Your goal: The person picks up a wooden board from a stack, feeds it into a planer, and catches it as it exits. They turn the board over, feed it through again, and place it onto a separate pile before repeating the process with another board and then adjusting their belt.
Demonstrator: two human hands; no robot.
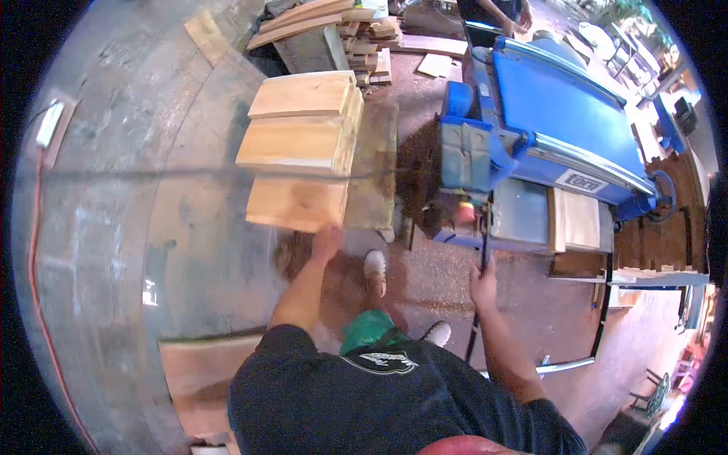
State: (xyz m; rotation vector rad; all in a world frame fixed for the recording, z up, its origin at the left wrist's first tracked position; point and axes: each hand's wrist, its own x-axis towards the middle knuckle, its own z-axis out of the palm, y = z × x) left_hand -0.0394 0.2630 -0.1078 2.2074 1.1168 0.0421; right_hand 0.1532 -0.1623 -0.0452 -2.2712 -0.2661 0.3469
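Observation:
My left hand [327,242], a little blurred, is at the near corner of a pale wooden board [292,203]. Its fingers appear closed on the board's edge. That board lies at the near end of a stack of similar boards [296,142] on a low wooden stand [377,167]. On the other side, my right hand [483,286] is closed around a long, thin black cable-like piece [485,246] beside the blue planer [565,114]. A board [580,220] lies on the planer's metal bed [519,212], at its near side.
Wood offcuts [371,57] are piled behind the stack. Another person's arm [497,11] shows beyond the planer. A large board [208,379] lies at lower left, and an orange cord [34,250] runs along the left. Shavings litter the floor [432,288].

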